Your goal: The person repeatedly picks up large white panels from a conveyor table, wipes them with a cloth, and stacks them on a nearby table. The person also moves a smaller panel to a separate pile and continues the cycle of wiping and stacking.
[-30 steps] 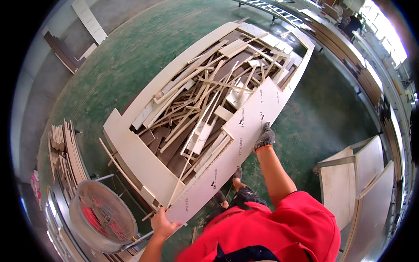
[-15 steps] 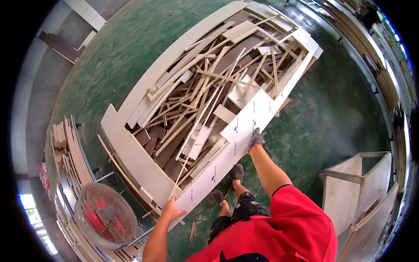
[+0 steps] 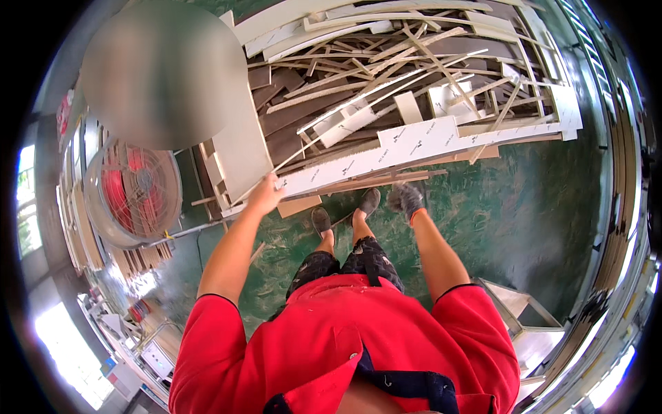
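A long white board with printed marks lies along the near edge of a large pile of wood offcuts. My bare left hand is closed on the board's left end, thumb on top. My right hand, in a grey knit glove with an orange cuff, is off the board. It hovers over the green floor, nearer me than the board, and seems to hold nothing; its fingers look slightly apart, though a little blurred. Thin strips and brown and white panel pieces fill the pile behind the board.
A large round fan with red blades stands at the left, near stacked boards. A blurred round patch hides the upper left. An open box frame stands at the lower right. My feet are just before the pile.
My right hand has let go of the board and drawn back over the floor. My left hand keeps its hold on the board's end. The view has turned and shifted.
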Motion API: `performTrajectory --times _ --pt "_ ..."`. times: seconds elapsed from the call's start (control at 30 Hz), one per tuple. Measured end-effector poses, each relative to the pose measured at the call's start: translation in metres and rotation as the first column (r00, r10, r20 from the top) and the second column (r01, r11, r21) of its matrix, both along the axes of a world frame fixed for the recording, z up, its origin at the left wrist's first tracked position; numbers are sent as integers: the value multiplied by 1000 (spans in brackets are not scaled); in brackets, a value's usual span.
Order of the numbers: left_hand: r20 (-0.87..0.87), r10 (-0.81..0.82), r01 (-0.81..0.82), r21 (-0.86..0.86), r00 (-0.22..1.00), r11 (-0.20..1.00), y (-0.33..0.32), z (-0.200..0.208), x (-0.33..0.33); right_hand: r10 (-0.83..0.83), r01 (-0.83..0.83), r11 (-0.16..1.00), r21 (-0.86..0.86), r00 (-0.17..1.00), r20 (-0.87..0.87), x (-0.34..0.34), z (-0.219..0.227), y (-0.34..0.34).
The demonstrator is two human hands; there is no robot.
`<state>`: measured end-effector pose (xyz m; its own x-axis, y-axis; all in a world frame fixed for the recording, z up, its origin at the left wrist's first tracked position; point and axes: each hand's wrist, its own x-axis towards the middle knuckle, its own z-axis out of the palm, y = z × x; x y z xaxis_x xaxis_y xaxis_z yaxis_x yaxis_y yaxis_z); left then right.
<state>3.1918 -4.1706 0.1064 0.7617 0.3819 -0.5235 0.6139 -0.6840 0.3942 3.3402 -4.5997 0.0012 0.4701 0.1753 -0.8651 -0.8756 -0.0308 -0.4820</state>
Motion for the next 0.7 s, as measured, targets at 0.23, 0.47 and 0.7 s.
performTrajectory --times 0.23,0.47,0.7 --pt "-94 59 -95 -446 994 890 -80 -49 -138 287 -295 954 -50 950 -124 -135 -13 -7" --pt "-250 419 -478 -262 873 838 -35 -82 -311 271 -303 947 -102 930 -250 -137 22 -16" --pt "-163 736 -737 -344 657 582 -13 -97 -396 361 -333 904 -268 930 64 -126 62 31"
